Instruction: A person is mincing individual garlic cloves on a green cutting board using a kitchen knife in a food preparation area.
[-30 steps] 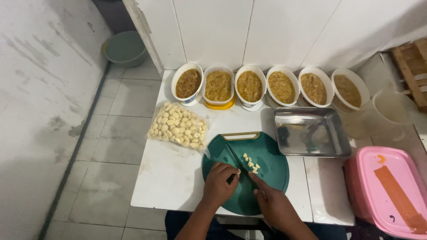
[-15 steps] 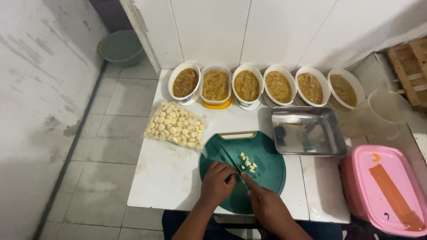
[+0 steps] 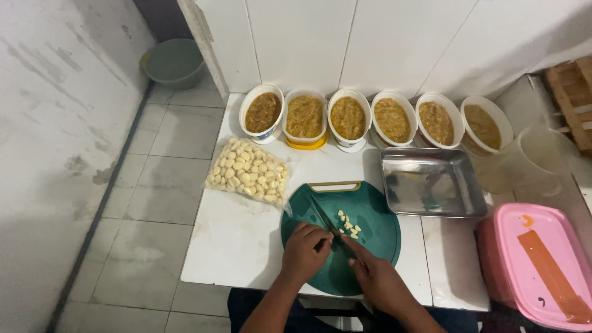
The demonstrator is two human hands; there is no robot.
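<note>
A round dark green cutting board (image 3: 376,237) with a tan handle lies on the white table (image 3: 237,243). My right hand (image 3: 377,279) grips a knife (image 3: 325,217) whose blade points up and left across the board. My left hand (image 3: 305,250) has its fingers curled down on the board just left of the blade; what is under the fingertips is hidden. A few small pale chopped pieces (image 3: 348,225) lie on the board right of the blade. A clear bag of peeled garlic cloves (image 3: 248,172) rests left of the board.
Several white tubs of brownish paste (image 3: 348,117) line the tiled wall. A steel tray (image 3: 428,182) sits right of the board, a pink lidded box (image 3: 542,271) at far right, a translucent jug (image 3: 539,154) beside it, a green basin (image 3: 174,61) on the floor.
The view has shifted slightly. Both hands stay on the board with the knife, moving only a little over the pieces.
</note>
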